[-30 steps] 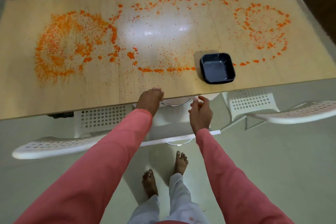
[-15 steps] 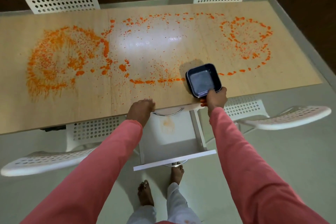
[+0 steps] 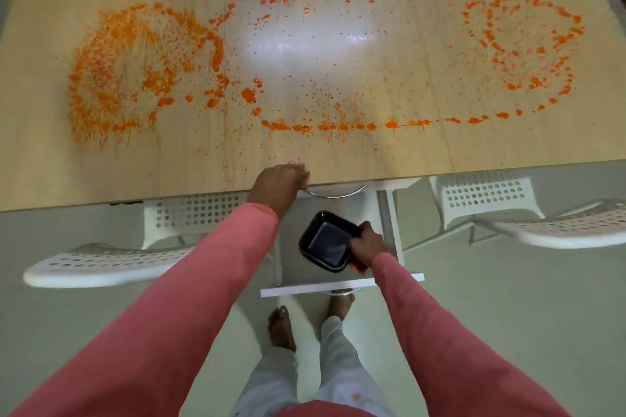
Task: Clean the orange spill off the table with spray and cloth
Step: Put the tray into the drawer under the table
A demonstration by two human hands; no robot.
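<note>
Below the table's (image 3: 101, 176) near edge, the right hand (image 3: 367, 242) grips the black dish (image 3: 325, 240) over the open drawer (image 3: 338, 284); left hand (image 3: 281, 179) rests curled on the edge. Orange spill (image 3: 142, 71) spans the tabletop, untouched. Dish should go down level.

**Bench surface, current state**

Light wood bench (image 3: 50, 162), long, with two visible seams. Orange spill (image 3: 135, 71) lies directly on it: dense ring at left, looser ring at right, dotted trails joining them along the far and near sides. Glare patch at centre. Left hand (image 3: 281, 179) rests on near edge.
</note>
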